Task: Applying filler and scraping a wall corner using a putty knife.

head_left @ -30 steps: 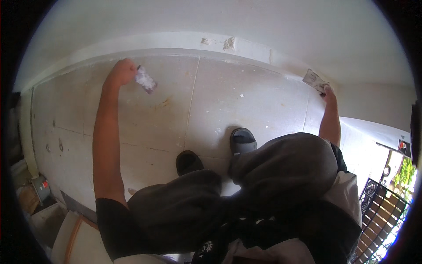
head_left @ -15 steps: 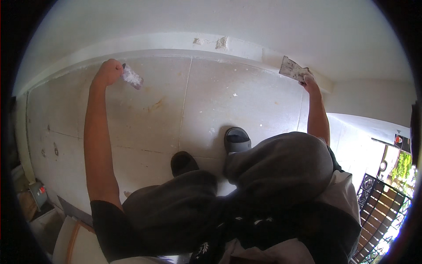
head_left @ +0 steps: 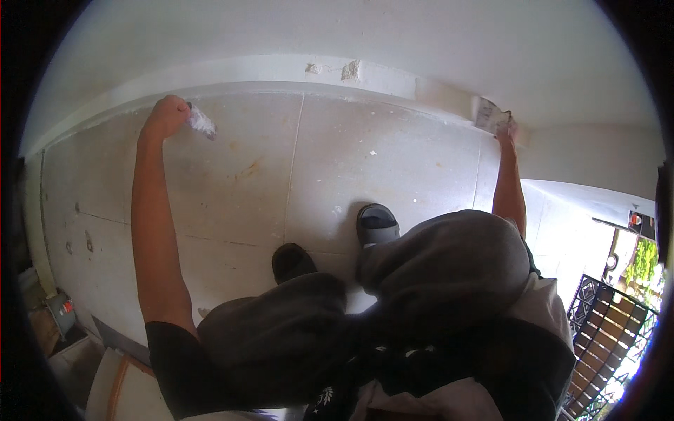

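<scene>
My left hand (head_left: pixel 166 116) is closed around the handle of a putty knife (head_left: pixel 202 124), held out over the floor at the far left. White paste covers its blade. Over at the right, my right hand (head_left: pixel 506 128) grips a wider putty knife (head_left: pixel 486 115). Its smeared grey blade lies at the low white skirting (head_left: pixel 442 97), near the wall corner; whether it presses flat there I cannot tell. Farther left along that skirting are two rough chipped patches, a larger one (head_left: pixel 351 70) and a smaller one (head_left: pixel 313 68).
Large pale floor tiles (head_left: pixel 232 189) with white specks and brownish stains lie before me. My feet, in dark sandals (head_left: pixel 378 216), are on them. A grey box (head_left: pixel 62 313) stands at the lower left. A dark metal gate (head_left: pixel 609 330) is beyond the right side.
My right hand has moved slightly right, bringing the wider putty knife to the skirting near the corner. My left hand has shifted a little left, its knife turning more edge-on.
</scene>
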### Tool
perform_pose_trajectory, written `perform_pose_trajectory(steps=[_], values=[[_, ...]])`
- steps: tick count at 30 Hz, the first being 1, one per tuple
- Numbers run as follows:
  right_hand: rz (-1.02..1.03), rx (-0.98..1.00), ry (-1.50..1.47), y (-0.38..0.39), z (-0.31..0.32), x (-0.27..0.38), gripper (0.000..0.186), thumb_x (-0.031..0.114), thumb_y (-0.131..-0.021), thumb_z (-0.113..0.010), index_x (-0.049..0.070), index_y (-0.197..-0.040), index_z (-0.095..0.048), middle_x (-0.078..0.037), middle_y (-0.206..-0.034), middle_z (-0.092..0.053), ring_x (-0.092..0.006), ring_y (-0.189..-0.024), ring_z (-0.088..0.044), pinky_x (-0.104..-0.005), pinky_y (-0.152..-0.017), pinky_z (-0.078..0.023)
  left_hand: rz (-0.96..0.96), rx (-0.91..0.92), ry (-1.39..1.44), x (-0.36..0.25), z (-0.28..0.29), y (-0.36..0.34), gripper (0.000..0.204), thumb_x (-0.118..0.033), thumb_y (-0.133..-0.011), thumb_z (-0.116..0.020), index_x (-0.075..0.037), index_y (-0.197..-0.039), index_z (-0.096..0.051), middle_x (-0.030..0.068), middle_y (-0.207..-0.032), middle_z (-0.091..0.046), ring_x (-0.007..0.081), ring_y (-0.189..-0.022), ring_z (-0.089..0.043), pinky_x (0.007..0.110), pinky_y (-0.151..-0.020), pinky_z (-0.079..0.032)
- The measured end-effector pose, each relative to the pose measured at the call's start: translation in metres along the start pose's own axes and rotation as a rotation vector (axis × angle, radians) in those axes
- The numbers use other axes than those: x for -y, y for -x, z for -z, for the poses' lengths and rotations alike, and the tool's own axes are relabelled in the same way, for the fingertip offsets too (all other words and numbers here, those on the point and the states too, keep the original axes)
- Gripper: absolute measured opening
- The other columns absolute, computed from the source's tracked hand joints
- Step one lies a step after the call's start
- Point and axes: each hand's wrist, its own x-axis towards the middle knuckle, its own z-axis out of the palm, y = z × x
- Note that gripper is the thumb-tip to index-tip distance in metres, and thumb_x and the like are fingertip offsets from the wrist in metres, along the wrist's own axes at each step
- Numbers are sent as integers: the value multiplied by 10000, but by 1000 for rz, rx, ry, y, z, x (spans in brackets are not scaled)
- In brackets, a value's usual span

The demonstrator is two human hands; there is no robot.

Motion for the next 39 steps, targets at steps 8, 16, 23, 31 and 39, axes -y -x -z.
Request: perform_pose_trajectory(steps=[8,16,23,31,39], values=[[290,-47,386,127,-52,185,322,137,-799,-431,190,-1082,-576,-172,-922,-616,-352,-870,-594,-466,-752,-477,73,-48,56,40,-4,32,130,-119,-671,-593,3,-707,-618,156,-662,-587,240,-613,-555,336,-604,-439],[521,50,317,127,-50,235,329,81,-730,-490,117,-1041,-593,-213,-869,-612,-370,-814,-595,-470,-739,-478,74,-36,43,20,0,35,129,-125,-683,-597,1,-704,-610,117,-641,-578,205,-608,-538,318,-603,-430],[400,20,406,138,-59,212,327,111,-784,-449,126,-1091,-559,-200,-886,-615,-359,-828,-598,-484,-723,-477,70,-108,70,45,2,39,152,-156,-658,-595,-5,-666,-611,139,-626,-574,241,-592,-546,341,-610,-440],[870,-12,205,202,-79,275,333,12,-780,-467,127,-1082,-549,-121,-921,-622,-290,-815,-606,-410,-683,-495,143,-24,55,38,4,47,134,-118,-704,-597,15,-715,-604,85,-634,-571,157,-614,-513,301,-596,-417],[1134,-12,-9,145,-46,228,265,18,-805,-506,96,-1046,-582,-100,-979,-621,-260,-896,-598,-379,-761,-465,4,-66,17,51,2,40,150,-132,-718,-612,13,-756,-607,88,-656,-579,154,-621,-514,309,-606,-422]])
